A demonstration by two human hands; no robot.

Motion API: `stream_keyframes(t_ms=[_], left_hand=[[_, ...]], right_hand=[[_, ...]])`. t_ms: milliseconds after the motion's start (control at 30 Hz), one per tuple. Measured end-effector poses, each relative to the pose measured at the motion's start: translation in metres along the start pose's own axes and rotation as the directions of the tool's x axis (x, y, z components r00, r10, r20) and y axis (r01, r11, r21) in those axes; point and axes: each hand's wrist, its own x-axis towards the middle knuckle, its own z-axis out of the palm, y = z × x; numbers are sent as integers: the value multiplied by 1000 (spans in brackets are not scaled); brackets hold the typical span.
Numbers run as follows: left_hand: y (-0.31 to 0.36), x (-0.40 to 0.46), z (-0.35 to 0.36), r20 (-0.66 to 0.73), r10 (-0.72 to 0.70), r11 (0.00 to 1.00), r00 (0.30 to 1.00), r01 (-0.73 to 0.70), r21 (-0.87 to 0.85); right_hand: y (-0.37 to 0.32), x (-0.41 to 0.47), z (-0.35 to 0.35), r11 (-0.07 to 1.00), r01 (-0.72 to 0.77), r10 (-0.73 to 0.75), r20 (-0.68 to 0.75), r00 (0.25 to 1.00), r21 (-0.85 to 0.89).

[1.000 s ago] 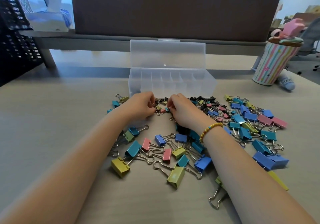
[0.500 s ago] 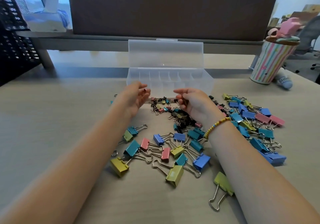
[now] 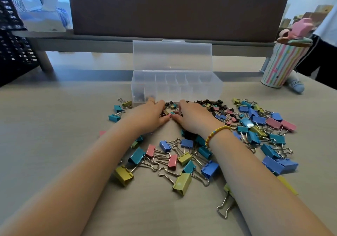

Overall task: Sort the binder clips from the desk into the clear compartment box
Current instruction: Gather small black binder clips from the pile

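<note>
Resting side by side on the pile of small clips [image 3: 209, 106] just in front of the clear compartment box [image 3: 200, 88], the left hand [image 3: 149, 117] and right hand [image 3: 193, 119] are laid palm-down, thumbs nearly touching. The fingers are seen stretched forward over the small black and coloured clips; whether anything is pinched beneath them cannot be told. The box is kept open, its lid [image 3: 172, 55] propped upright, presumably so that clips can be dropped in without a free hand; a few dark clips [image 3: 138, 96] are visible in its leftmost compartment. Larger binder clips [image 3: 182, 155] are left scattered on the desk [image 3: 54, 126] between and beside the forearms, so most of the sorting is judged undone. Half a second earlier both hands were raised near the box front with fingers curled; they have since been lowered onto the pile.
</note>
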Motion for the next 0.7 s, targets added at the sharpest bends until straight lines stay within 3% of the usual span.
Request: stream_keyframes(t_ms=[133,567,700], left_hand=[[4,-1,-3,-31,54,997,998,-52,52],[4,7,3,17,19,996,1000,-21,88],[3,5,0,-12,15,1000,1000,-15,-23]], right_hand=[[-5,0,0,999,32,-32,-38,999,-2],[-9,-2,-2,999,46,-46,-10,999,-5],[-10,-1,-4,1000,15,-15,3,1000,-3]])
